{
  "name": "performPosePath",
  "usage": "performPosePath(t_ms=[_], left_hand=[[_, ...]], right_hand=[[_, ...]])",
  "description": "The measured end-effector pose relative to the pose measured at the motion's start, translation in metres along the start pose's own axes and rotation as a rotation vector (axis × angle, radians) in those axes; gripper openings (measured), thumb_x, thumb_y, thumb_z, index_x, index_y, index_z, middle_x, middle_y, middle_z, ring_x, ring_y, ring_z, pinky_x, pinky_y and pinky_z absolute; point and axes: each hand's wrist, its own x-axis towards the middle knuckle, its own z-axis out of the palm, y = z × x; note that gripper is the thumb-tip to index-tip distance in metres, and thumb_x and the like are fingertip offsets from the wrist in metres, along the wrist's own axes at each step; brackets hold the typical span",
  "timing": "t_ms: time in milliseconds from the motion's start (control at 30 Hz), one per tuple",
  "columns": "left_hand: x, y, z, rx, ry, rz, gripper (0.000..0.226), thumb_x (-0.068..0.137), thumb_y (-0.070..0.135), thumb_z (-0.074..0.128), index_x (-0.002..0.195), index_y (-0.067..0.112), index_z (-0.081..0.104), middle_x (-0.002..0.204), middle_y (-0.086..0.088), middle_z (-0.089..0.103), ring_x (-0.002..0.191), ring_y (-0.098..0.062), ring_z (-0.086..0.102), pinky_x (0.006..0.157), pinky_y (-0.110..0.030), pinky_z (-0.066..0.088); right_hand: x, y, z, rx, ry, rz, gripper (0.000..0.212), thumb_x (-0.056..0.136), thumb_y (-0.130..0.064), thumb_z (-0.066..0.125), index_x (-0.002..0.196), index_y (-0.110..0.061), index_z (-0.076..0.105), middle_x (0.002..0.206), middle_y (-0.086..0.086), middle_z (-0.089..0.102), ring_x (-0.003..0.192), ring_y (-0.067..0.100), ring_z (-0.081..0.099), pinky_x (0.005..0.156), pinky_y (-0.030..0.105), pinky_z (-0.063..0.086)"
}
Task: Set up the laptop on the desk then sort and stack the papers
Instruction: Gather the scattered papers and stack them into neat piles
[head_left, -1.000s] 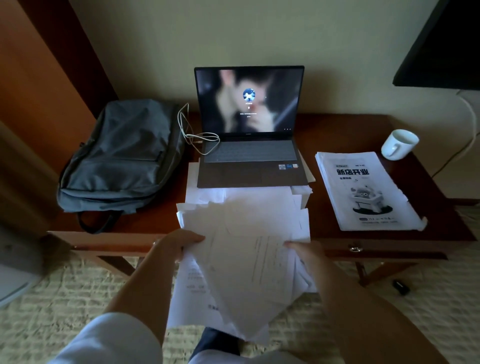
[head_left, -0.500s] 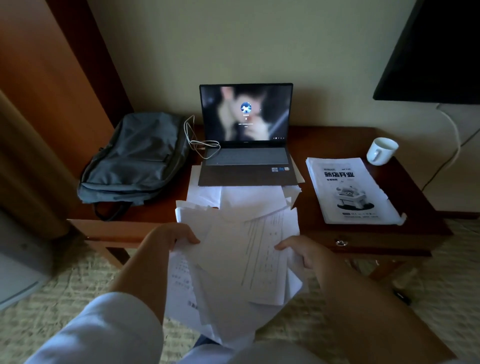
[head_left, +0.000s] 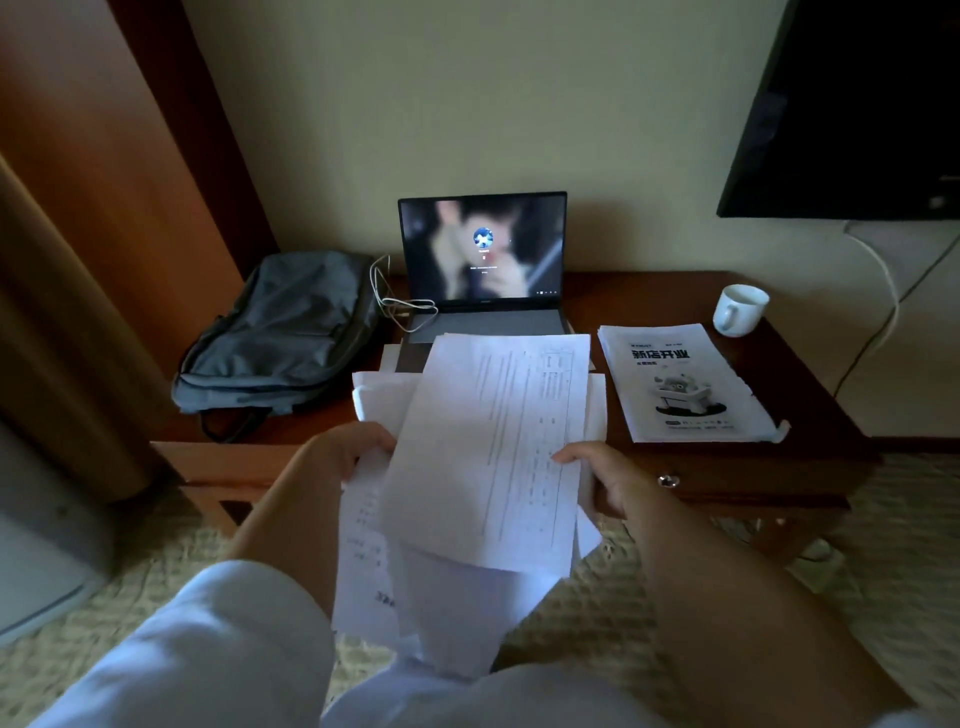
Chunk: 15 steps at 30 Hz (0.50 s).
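The open laptop (head_left: 482, 254) stands at the back of the wooden desk (head_left: 810, 467), its screen lit. I hold a loose bundle of white papers (head_left: 488, 452) in front of the desk, lifted so that it hides the laptop's front half. My left hand (head_left: 337, 457) grips the bundle's left edge. My right hand (head_left: 608, 478) grips its right edge, thumb on the top printed sheet. More white sheets (head_left: 371, 389) show behind the bundle, by the laptop. A neat stack of printed flyers (head_left: 680, 384) lies on the desk to the right.
A grey backpack (head_left: 280, 332) lies on the desk's left part, with a white cable (head_left: 389, 296) running to the laptop. A white mug (head_left: 737, 309) stands at the back right. A dark TV (head_left: 852, 109) hangs on the wall at upper right. Woven carpet covers the floor.
Both hands have lifted the paper bundle up off the desk's front edge, and the top sheet now stands more upright. The camera has drawn back and tilted up.
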Motion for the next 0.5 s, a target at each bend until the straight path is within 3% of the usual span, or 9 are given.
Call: performPosePath(t_ms=[133, 233, 267, 333, 400, 500], left_hand=[[0.003, 0.017, -0.002, -0.07, -0.059, 0.036, 0.029, 0.079, 0.003, 0.066, 0.106, 0.001, 0.058, 0.102, -0.021, 0.064, 0.086, -0.037, 0.061, 0.081, -0.047, 0.05], [0.024, 0.028, -0.006, -0.125, -0.099, 0.057, 0.083, 0.044, 0.009, 0.088, 0.12, 0.002, 0.058, 0.113, -0.022, 0.066, 0.1, -0.04, 0.063, 0.089, -0.056, 0.049], [0.031, 0.031, -0.003, -0.131, -0.121, 0.062, 0.091, 0.038, 0.01, 0.09, 0.122, 0.003, 0.057, 0.114, -0.022, 0.065, 0.101, -0.04, 0.063, 0.089, -0.057, 0.049], [0.022, 0.043, 0.01, -0.155, -0.127, 0.093, 0.068, 0.062, 0.008, 0.083, 0.124, 0.001, 0.055, 0.11, -0.022, 0.065, 0.093, -0.038, 0.064, 0.082, -0.052, 0.052], [0.018, 0.051, 0.022, -0.187, -0.1, 0.143, 0.044, 0.081, 0.006, 0.07, 0.123, 0.0, 0.056, 0.099, -0.02, 0.066, 0.082, -0.034, 0.063, 0.075, -0.048, 0.052], [0.029, 0.058, 0.03, -0.208, -0.094, 0.168, 0.044, 0.081, 0.011, 0.072, 0.122, 0.0, 0.058, 0.101, -0.02, 0.067, 0.086, -0.034, 0.065, 0.079, -0.049, 0.053]], right_hand=[[0.01, -0.004, -0.01, 0.092, 0.135, -0.108, 0.041, 0.064, -0.001, 0.074, 0.104, 0.0, 0.066, 0.106, 0.018, 0.069, 0.097, 0.035, 0.065, 0.093, 0.047, 0.05], [0.015, -0.012, -0.018, 0.126, 0.243, -0.16, 0.038, 0.067, 0.002, 0.074, 0.104, 0.002, 0.064, 0.106, 0.018, 0.068, 0.099, 0.035, 0.064, 0.092, 0.044, 0.05], [0.015, -0.015, -0.02, 0.134, 0.285, -0.165, 0.034, 0.069, 0.002, 0.073, 0.101, 0.001, 0.063, 0.106, 0.018, 0.067, 0.1, 0.035, 0.063, 0.092, 0.044, 0.051], [0.015, -0.022, -0.022, 0.137, 0.342, -0.188, 0.027, 0.073, 0.002, 0.071, 0.098, 0.0, 0.062, 0.106, 0.017, 0.067, 0.098, 0.032, 0.062, 0.082, 0.039, 0.053], [0.02, -0.027, -0.025, 0.146, 0.387, -0.231, 0.032, 0.076, 0.005, 0.068, 0.107, 0.002, 0.059, 0.105, 0.014, 0.065, 0.093, 0.028, 0.059, 0.072, 0.033, 0.049], [0.032, -0.036, -0.028, 0.139, 0.451, -0.285, 0.036, 0.078, 0.008, 0.066, 0.112, 0.0, 0.057, 0.1, 0.01, 0.061, 0.09, 0.024, 0.057, 0.078, 0.032, 0.045]])
